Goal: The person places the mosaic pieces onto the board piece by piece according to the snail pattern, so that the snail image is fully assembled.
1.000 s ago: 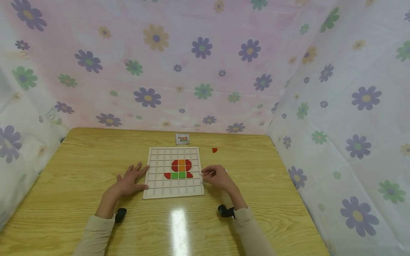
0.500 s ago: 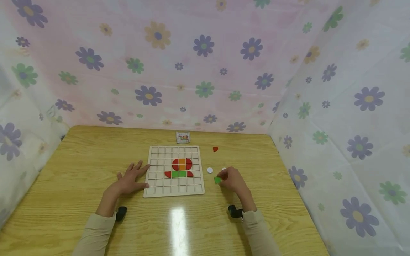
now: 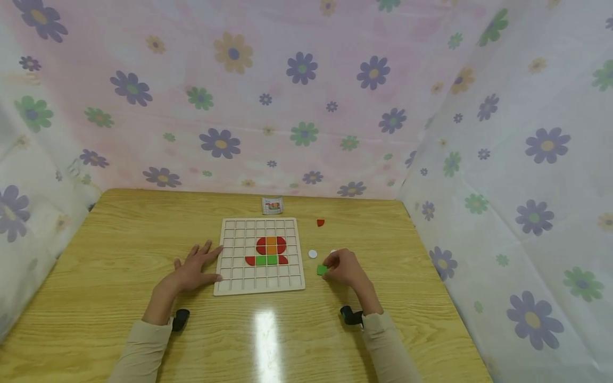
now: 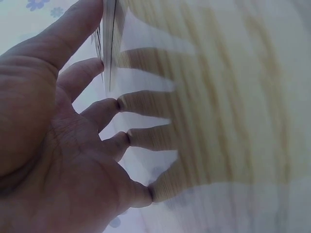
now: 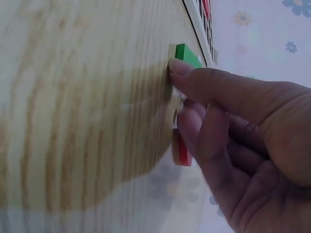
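Head view: thumb and forefinger of the right hand (image 3: 346, 268) pinch a green square tile (image 3: 321, 270) by its edge, right of the frame's centre; whether it is off the wooden table (image 3: 407, 319) cannot be told. The left hand (image 3: 190, 271), fingers spread and holding nothing, touches the left edge of a gridded board (image 3: 239, 286) at mid-frame. Red, orange and green pieces (image 3: 271, 249) sit in its cells. Just above the tile in the frame lies a white disc (image 3: 313, 254), farther up a red quarter-round (image 3: 320, 223), and, beyond the board's top edge, a printed card (image 3: 272, 206). The step in hand looks like picking up the tile; the next move would call for a firm edge grip, a level carry leftward and squaring it to a cell.
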Tool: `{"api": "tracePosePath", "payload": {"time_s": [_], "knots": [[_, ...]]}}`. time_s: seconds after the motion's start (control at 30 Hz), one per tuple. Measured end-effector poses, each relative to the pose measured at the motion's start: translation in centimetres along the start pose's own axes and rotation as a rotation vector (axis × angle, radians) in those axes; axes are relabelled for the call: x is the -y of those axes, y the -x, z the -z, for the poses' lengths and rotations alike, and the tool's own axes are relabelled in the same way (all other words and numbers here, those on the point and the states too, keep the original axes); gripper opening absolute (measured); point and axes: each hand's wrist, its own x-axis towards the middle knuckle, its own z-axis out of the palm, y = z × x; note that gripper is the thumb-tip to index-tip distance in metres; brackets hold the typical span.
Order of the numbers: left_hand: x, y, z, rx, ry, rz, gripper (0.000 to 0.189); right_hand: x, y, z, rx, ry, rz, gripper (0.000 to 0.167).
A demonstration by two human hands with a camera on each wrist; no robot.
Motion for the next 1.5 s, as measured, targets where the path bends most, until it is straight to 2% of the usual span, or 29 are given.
{"api": "tracePosePath", "payload": {"time_s": [0.27, 0.43, 0.6, 0.93, 1.1, 1.3, 1.5], "knots": [[0.1, 0.1, 0.0, -0.001, -0.003, -0.003, 0.083, -0.7, -0.4, -0.2, 0.082, -0.132, 0.069, 0.017], [0.2, 0.2, 0.0, -0.007, -0.008, -0.003, 0.084, -0.8, -0.8, -0.5, 0.123, -0.214, 0.054, 0.015], [0.3, 0.3, 0.0, -0.007, -0.007, 0.012, 0.084, 0.0, -1.2, -1.1, 0.117, -0.344, 0.078, 0.020], [0.4, 0.2, -0.1, -0.011, -0.011, 0.000, 0.082, 2.1, -3.0, -3.8, 0.052, -0.537, 0.135, 0.022], [0.3, 0.2, 0.1, -0.003, -0.007, 0.005, 0.082, 3.6, -3.6, -5.1, 0.045, -0.579, 0.178, 0.021], [0.4, 0.1, 0.1, -0.006, -0.014, 0.006, 0.083, 5.3, -4.9, -6.2, 0.123, -0.553, 0.260, 0.020], [0.3, 0.1, -0.1, -0.003, -0.005, 0.002, 0.083, 6.1, -6.2, -7.7, 0.151, -0.524, 0.239, 0.021]]}}
